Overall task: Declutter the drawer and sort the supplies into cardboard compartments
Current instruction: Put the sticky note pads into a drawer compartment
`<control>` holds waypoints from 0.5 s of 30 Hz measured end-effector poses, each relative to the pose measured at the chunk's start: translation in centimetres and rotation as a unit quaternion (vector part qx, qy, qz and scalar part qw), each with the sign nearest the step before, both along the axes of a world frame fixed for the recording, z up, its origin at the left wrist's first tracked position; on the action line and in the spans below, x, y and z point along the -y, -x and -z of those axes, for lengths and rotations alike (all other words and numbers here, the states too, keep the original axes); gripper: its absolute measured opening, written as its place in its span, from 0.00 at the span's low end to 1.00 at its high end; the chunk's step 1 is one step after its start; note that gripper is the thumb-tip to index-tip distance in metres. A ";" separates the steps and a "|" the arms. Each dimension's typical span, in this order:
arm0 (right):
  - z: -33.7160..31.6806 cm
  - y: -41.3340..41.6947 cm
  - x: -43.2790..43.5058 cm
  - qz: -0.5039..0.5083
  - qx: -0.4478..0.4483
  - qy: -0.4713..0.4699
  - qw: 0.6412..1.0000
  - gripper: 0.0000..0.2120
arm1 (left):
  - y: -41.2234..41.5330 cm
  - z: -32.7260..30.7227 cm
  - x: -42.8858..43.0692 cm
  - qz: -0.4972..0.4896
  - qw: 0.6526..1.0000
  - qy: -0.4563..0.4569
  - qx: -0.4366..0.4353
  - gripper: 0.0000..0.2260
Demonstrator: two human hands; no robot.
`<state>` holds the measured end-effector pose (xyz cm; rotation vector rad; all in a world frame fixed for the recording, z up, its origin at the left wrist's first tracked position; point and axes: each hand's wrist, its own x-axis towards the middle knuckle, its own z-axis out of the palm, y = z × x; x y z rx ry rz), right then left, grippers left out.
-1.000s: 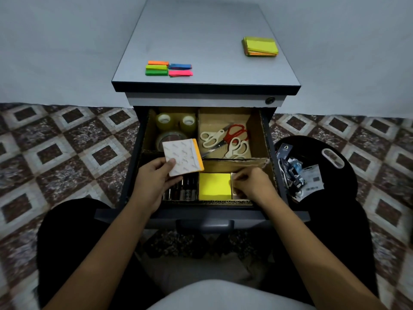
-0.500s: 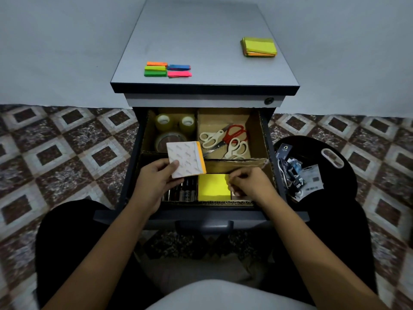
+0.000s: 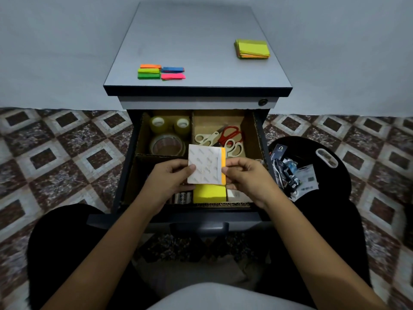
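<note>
The open drawer (image 3: 130,175) is lined with cardboard compartments (image 3: 161,156): tape rolls (image 3: 166,145) back left, scissors (image 3: 230,133) back right, a yellow note block (image 3: 209,193) in the front row. Above that row the left hand (image 3: 169,178) and right hand (image 3: 245,175) each pinch a side of a white-backed pad (image 3: 204,166) with an orange edge. With only fingertips on its edges, a slack pinch could drop it askew onto the yellow block or wedge it against a divider.
</note>
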<state>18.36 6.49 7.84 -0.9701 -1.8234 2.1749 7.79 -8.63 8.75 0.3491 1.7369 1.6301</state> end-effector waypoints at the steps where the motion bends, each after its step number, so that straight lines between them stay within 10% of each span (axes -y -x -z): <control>1: 0.0 -0.1 -0.1 0.002 -0.001 0.002 1.000 0.04 | 0.3 0.0 0.2 -0.021 0.999 0.012 -0.042 0.06; 8: -0.4 -1.6 -1.1 -0.018 0.055 -0.025 0.998 0.07 | 4.8 -0.3 2.9 -0.160 0.860 0.154 -0.460 0.10; 15: 0.2 -1.1 -0.7 -0.075 0.147 -0.083 0.983 0.10 | 8.1 2.8 4.0 -0.098 0.850 0.298 -0.422 0.22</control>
